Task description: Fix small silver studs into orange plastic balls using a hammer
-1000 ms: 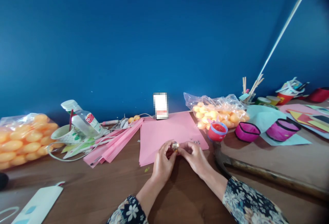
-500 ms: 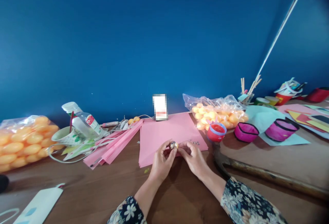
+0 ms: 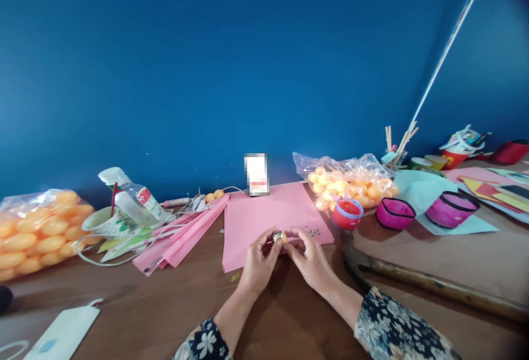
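Observation:
Both my hands meet over the near edge of a stack of pink paper sheets (image 3: 264,214) on the brown table. My left hand (image 3: 258,263) pinches a small round ball (image 3: 279,236) with shiny studs on it between thumb and fingers. My right hand (image 3: 308,255) is closed in a pinch right beside the ball, touching it; what its fingertips hold is too small to make out. A few tiny metallic bits (image 3: 313,231) lie on the pink paper just beyond my right hand.
A bag of orange balls (image 3: 351,183) and a red cup (image 3: 347,214) lie behind right, with two magenta paper baskets (image 3: 452,208). A hammer (image 3: 413,277) lies right. Left are pink strips (image 3: 182,236), a tipped bottle (image 3: 132,197), a paper cup (image 3: 105,221) and another orange bag (image 3: 37,233).
My hands stay together on the ball with only slight finger shifts. The view has tilted up a little.

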{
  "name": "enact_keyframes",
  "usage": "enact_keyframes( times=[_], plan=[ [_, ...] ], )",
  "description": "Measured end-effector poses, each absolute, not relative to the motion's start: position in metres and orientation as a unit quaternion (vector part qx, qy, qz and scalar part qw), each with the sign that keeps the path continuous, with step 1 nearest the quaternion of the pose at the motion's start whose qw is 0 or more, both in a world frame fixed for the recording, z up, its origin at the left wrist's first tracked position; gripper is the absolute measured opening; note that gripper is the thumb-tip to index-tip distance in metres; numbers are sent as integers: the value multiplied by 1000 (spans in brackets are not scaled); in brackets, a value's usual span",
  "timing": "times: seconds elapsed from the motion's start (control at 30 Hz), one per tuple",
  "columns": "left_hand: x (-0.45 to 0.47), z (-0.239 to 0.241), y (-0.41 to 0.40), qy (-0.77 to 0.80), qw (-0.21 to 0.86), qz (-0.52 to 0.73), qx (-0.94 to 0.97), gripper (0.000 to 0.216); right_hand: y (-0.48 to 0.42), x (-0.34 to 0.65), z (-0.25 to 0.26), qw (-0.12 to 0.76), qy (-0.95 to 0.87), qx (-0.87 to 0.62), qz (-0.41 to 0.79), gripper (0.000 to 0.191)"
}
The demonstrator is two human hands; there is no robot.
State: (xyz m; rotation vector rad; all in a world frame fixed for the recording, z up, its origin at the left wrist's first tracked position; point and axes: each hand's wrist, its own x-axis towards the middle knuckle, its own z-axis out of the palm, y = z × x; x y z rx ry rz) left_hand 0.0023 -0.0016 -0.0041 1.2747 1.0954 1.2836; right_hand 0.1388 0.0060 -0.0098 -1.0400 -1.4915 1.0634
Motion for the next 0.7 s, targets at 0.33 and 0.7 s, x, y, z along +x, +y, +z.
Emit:
enact_keyframes(
  times=[0.33, 0.7],
  plan=[
    [3, -4, -2, 470, 464, 518, 543, 37, 5, 140, -10, 480, -632, -441, 419, 25],
    [4, 2, -2, 447, 475, 529, 543, 30, 2, 139, -3, 478, -682, -438, 339, 21]
  ],
)
